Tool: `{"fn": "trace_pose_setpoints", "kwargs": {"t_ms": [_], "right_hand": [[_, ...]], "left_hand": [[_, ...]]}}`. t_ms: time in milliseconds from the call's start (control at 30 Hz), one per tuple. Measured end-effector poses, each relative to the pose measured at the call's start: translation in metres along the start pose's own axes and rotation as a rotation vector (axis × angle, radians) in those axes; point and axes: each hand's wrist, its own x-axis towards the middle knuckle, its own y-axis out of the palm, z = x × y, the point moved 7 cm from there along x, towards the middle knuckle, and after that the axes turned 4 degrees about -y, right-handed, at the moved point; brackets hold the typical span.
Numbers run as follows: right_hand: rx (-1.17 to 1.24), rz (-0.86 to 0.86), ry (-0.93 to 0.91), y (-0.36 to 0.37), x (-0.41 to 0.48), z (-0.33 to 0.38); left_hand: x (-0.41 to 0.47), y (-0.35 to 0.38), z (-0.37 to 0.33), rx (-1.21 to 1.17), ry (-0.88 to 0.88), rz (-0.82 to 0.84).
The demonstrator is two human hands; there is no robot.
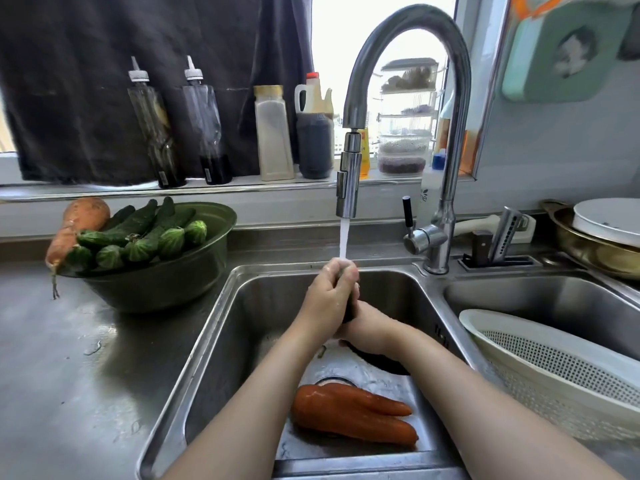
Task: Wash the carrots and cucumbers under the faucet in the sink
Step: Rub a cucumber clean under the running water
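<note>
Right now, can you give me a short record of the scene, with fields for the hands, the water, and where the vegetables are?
left hand: shut on cucumber, under the stream
right hand: shut on lower end of cucumber
faucet: running
sink: holds forked carrot
green bowl: more cucumbers and a carrot
white colander: in right basin

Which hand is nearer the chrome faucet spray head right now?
Left. The left hand sits directly under the chrome faucet spray head, in the water stream. The right hand is lower, closer to the person, holding the same dark cucumber.
</note>
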Motion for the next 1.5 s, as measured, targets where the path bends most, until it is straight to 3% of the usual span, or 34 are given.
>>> {"fn": "trace_pose_setpoints", "kwargs": {"t_ms": [100, 233, 333, 433, 533, 767, 867, 1067, 1200, 1300, 1367, 1500], "right_hand": [[-0.237, -0.001, -0.049, 0.003, 0.007, 0.0], [-0.27, 0.004, -0.037, 0.012, 0.015, -0.006], [-0.202, -0.024, -0.013, 0.013, 0.022, -0.013], [-0.246, -0.003, 0.129, 0.013, 0.022, -0.033], [-0.514, 0.175, 0.345, 0.019, 0.004, -0.059], [-0.768, 0.465, 0.628, 0.021, -0.026, -0.083], [-0.736, 0.625, 0.728, 0.032, -0.035, -0.092], [-0.742, 0.445, 0.56, 0.016, -0.014, -0.094], [-0.515, 0.139, 0.508, -0.014, 0.0, -0.11], [-0.497, -0.092, 0.474, -0.034, 0.002, -0.1], [-0.66, -0.113, 0.465, -0.036, 0.004, -0.095], [-0.451, -0.115, 0.368, -0.024, 0.01, -0.086]], "left_hand": [[0.002, -0.002, 0.003, 0.024, 0.008, -0.065], [0.006, -0.006, 0.009, -0.002, -0.057, -0.115], [0.009, -0.007, 0.015, 0.069, -0.119, -0.037], [0.013, -0.023, 0.012, 0.118, -0.079, -0.123], [0.013, -0.048, 0.004, 0.113, 0.027, -0.249], [0.009, -0.044, 0.013, 0.35, 0.005, -0.061], [0.009, -0.042, 0.006, 0.356, 0.064, -0.071], [0.006, -0.057, -0.006, 0.336, 0.184, -0.255], [0.005, -0.062, -0.01, 0.367, 0.22, -0.339], [0.007, -0.057, -0.002, 0.353, 0.141, -0.283], [0.008, -0.049, 0.007, 0.35, 0.06, -0.195], [0.01, -0.036, 0.016, 0.333, 0.029, -0.09]]}}
